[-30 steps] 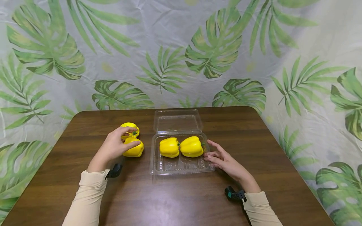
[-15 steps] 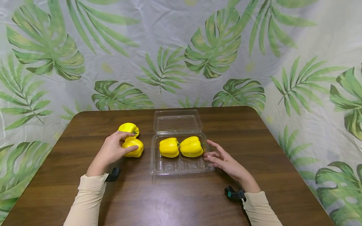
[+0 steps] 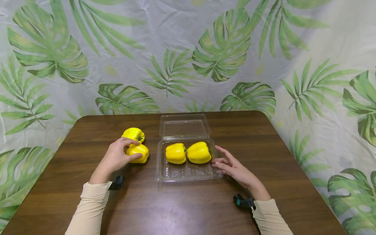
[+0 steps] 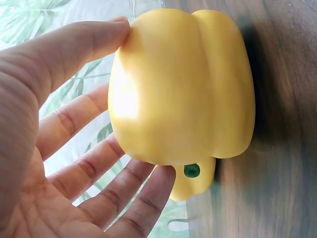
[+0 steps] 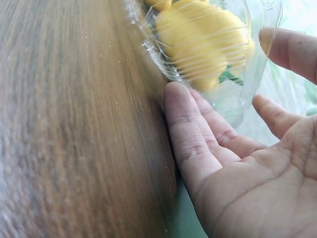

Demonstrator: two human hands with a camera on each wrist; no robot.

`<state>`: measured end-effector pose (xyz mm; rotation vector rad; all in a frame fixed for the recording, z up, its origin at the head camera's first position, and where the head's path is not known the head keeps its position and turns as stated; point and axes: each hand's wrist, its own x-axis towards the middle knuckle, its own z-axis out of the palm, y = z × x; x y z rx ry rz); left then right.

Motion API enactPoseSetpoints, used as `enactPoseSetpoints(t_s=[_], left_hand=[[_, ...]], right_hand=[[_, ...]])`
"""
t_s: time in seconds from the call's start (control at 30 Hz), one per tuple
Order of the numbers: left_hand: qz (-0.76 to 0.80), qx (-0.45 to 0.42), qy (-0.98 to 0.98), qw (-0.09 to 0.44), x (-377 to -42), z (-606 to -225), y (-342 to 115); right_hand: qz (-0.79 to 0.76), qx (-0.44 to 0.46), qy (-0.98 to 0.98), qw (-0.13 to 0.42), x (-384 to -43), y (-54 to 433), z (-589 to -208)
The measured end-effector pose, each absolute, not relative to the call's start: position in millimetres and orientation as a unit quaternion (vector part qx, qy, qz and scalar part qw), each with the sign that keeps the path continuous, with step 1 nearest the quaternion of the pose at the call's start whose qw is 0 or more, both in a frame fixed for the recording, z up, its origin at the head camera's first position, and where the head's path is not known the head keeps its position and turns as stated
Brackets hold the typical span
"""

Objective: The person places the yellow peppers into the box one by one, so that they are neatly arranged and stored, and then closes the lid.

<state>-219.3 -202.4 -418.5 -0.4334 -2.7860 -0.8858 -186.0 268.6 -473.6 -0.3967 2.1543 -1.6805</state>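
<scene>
My left hand (image 3: 118,156) has its thumb and fingers around the nearer of two yellow bell peppers (image 3: 140,154) left of the box. In the left wrist view the thumb sits against one side of this bell pepper (image 4: 173,89) and the fingertips reach its other side. Behind it lies the second yellow bell pepper (image 3: 132,133), its green stem facing right. A clear plastic clamshell box (image 3: 173,176) stands open, holding a left bell pepper (image 3: 175,153) and a right bell pepper (image 3: 199,152). My right hand (image 3: 235,168) touches the box's right side with loosely extended fingers.
The clear lid (image 3: 185,127) is folded back behind the box, flat toward the table's far edge. All of it rests on a dark wooden table (image 3: 176,209). A leaf-patterned curtain (image 3: 176,58) hangs right behind the table.
My left hand has lowered slightly toward the near bell pepper and closed its thumb and fingers around it. My right hand and the box stay as they were.
</scene>
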Motion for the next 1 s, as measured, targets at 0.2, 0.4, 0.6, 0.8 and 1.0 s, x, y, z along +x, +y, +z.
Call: enactPoseSetpoints(t_s=[0.2,0.4,0.6,0.8,1.0], left_hand=[[-0.296,-0.149,-0.940,0.082,-220.1,-418.5,-205.1],[-0.289,-0.162,-0.941,0.068,-221.8,-416.8,-206.8],[-0.283,-0.176,-0.942,0.047,-223.7,-413.2,-208.0],[-0.278,-0.181,-0.943,0.029,-223.4,-410.1,-209.7],[-0.277,-0.187,-0.942,0.012,-222.3,-406.9,-211.4]], right_hand=[[-0.600,-0.142,0.764,0.191,-186.2,268.9,-474.5],[-0.599,-0.142,0.765,0.190,-185.9,268.4,-473.6],[-0.597,-0.142,0.766,0.191,-186.2,268.1,-472.7],[-0.596,-0.143,0.767,0.190,-187.2,268.3,-473.0],[-0.595,-0.143,0.768,0.191,-187.0,268.1,-473.6]])
